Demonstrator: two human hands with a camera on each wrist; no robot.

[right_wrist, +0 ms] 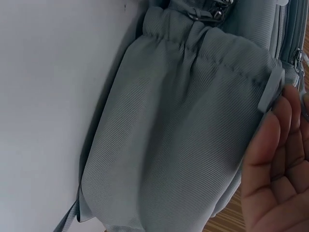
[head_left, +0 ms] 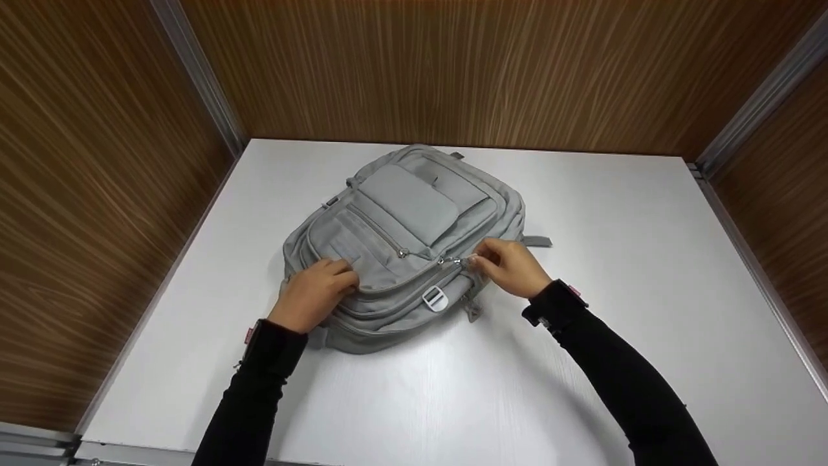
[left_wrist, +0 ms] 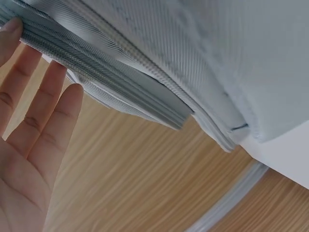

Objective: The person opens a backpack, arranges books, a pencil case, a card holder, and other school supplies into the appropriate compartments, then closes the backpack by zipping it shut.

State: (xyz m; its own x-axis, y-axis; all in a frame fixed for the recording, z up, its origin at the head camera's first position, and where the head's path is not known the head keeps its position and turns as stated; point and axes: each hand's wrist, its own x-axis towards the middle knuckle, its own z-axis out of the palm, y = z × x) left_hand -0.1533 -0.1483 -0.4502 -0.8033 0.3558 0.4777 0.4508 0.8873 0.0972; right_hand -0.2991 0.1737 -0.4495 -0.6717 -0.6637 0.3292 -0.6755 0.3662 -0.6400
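Note:
A grey backpack (head_left: 414, 200) lies front side up on a white table, set at a slant. My left hand (head_left: 317, 291) holds its near left edge, fingers bent over the fabric. In the left wrist view the thumb (left_wrist: 9, 38) lies on a zipper band (left_wrist: 101, 72), with the other fingertips at the fabric's edge. At the bag's right side my right hand (head_left: 511, 265) pinches a zipper pull (right_wrist: 303, 89) below its slider. Beside those fingers, the right wrist view shows a gathered side pocket (right_wrist: 169, 121).
A white strap buckle (head_left: 435, 298) sits on the near side of the bag. One strap end (head_left: 537, 241) sticks out at the right. Wood-grain panels (head_left: 453, 71) with metal corner posts (head_left: 200, 71) enclose the table at the back and sides.

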